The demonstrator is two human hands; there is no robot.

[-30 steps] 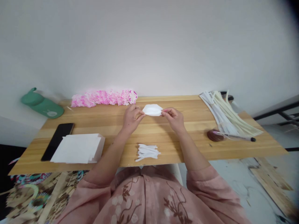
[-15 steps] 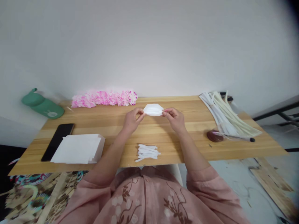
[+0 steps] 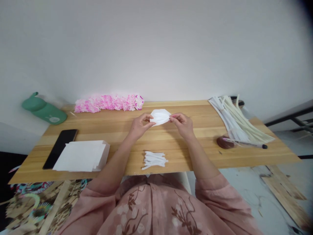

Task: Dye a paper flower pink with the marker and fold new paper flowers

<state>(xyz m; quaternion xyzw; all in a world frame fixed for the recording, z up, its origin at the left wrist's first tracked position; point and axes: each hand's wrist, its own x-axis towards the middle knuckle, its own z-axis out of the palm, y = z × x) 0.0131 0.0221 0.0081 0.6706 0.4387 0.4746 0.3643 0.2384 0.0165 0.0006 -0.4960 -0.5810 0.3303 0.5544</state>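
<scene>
Between my two hands, above the wooden table [image 3: 171, 140], is a white sheet of thin paper [image 3: 159, 117], gathered into pleats at its right end and fanned out at its left. My left hand [image 3: 140, 126] grips the fanned left edge between thumb and fingers. The thumb and fingers of my right hand [image 3: 183, 124] pinch the gathered right end. Nearer to me on the tabletop lies a small pile of twisted white paper strips [image 3: 154, 159]. A stack of white paper [image 3: 79, 156] rests left of my left forearm.
A black phone [image 3: 60, 148] lies partly beside the paper stack. Behind it a green bottle [image 3: 45, 109] leans at the left. Pink-white ruffled paper flowers [image 3: 110, 103] line the wall. At right are white and cream strips [image 3: 234, 120], a dark red round object [image 3: 225, 142] and a pen [image 3: 254, 145].
The left side of the white paper has spread wider and lower. My left thumb has shifted down and apart from the fingers, while my right hand stays at its end.
</scene>
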